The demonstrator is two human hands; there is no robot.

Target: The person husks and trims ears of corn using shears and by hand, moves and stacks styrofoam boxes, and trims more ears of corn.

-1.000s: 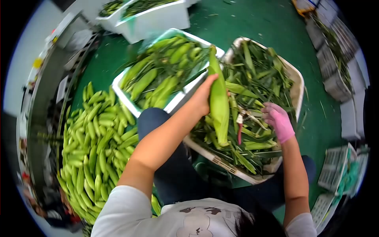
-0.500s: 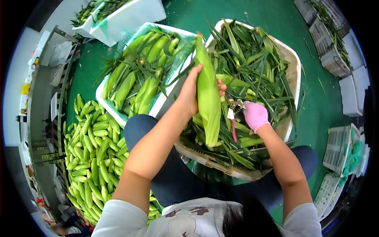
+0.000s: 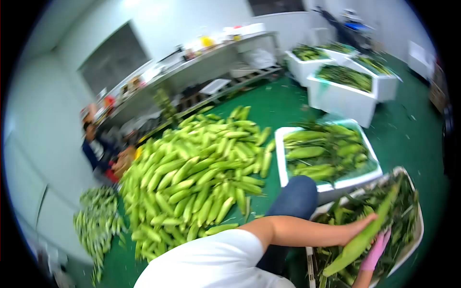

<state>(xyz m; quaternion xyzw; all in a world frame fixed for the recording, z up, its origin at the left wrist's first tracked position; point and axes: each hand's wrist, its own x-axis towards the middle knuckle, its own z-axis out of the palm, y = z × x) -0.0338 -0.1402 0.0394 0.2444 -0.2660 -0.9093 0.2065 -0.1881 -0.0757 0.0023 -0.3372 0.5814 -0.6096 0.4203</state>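
My left hand (image 3: 361, 226) grips a long green ear of corn in its husk (image 3: 353, 253), which slants over the white crate of husks and leaves (image 3: 417, 235). Close beside the ear's right side is my right hand (image 3: 376, 252) in a pink glove, fingers curled in. The pruning shears it held a moment earlier are almost wholly hidden by the hand and the ear. Loose husks and long leaves (image 3: 404, 211) fill the crate below both hands.
A large heap of corn ears (image 3: 192, 177) covers the floor to the left. A lined white foam box (image 3: 282, 165) of corn stands beyond my knee. More foam boxes (image 3: 341, 101) stand further back. A person (image 3: 98, 149) sits by the long shelf (image 3: 211, 50).
My view has swung left, bringing the corn heap, shelf and wall into sight. The ear stays in my left hand and now tilts diagonally. My right hand has come closer to it.
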